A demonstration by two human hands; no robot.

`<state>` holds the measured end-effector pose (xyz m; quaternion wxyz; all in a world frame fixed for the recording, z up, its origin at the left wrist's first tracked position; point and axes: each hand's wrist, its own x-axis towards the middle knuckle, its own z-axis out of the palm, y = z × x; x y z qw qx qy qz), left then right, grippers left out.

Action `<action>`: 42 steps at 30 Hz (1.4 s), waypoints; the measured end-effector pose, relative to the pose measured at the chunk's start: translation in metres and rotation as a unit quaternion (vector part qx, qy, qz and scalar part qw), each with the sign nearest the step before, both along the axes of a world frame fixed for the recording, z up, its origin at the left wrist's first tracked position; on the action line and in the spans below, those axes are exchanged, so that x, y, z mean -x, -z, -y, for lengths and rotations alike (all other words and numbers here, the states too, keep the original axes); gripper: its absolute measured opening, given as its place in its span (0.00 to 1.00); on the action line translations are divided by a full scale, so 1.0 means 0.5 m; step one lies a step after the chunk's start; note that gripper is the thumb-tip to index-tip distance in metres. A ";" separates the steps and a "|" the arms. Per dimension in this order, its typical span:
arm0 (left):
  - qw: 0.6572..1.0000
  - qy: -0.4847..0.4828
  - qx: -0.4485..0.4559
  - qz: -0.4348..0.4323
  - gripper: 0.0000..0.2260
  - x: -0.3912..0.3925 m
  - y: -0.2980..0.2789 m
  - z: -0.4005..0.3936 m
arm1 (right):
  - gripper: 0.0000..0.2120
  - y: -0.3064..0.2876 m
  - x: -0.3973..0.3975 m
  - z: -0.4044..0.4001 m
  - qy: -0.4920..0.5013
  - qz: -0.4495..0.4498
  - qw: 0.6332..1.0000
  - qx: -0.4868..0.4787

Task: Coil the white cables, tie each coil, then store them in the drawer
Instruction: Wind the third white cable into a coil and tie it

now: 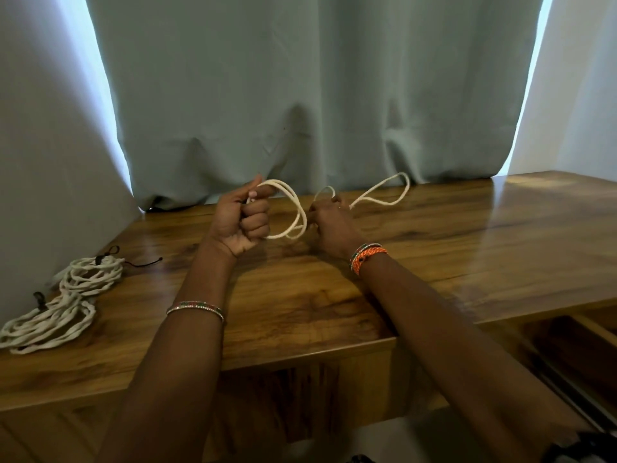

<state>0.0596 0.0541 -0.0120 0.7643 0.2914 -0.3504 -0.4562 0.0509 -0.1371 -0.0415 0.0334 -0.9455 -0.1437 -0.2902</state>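
A white cable [293, 208] hangs in loops between my hands above the wooden table [467, 242]. My left hand [245, 222] grips two loops of it in a fist. My right hand [329, 218] pinches the cable just to the right, and a free length [387, 192] curls away from it in a long loop over the table toward the curtain. Two coiled white cables [60, 305] with black ties lie at the table's left edge. The open drawer [574, 349] shows at the lower right.
A grey-green curtain [307, 95] hangs behind the table and touches its back edge. A wall [40, 162] stands close on the left. Bangles circle both of my wrists.
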 end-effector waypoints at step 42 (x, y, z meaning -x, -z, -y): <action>0.984 -0.108 0.078 -0.117 0.12 -0.029 0.014 -0.038 | 0.14 -0.009 0.054 -0.047 -0.039 -0.072 0.995 0.050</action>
